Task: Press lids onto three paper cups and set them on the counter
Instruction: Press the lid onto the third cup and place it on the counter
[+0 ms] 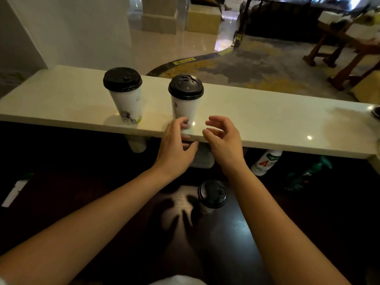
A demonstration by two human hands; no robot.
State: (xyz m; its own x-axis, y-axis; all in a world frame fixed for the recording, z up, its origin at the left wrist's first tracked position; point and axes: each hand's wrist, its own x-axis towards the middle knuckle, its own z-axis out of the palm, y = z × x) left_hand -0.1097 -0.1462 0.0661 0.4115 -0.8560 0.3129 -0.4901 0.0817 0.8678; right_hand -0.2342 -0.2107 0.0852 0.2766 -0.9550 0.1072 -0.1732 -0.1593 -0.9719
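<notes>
Both released, left grip (176, 145) and right grip (223, 140) flank the lidded cup (186, 105) on the counter (267, 124), left perhaps touching it.

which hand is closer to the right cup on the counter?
Left. The left hand has its fingertips at the base of the right cup, contact unclear; the right hand hangs apart, to the cup's right.

A white garment (176, 280) shows beneath bare forearms (107, 210)
</notes>
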